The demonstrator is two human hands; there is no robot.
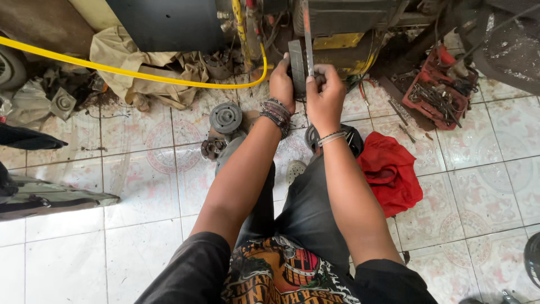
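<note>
Underfoot, patterned floor tiles (140, 186), cluttered workshop.

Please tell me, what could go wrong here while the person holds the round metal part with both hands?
Both the left hand and the right hand grip the round metal part close to the thin flat bar, so fingers might get pinched. If it slips, it could fall onto the person's legs below.
</note>
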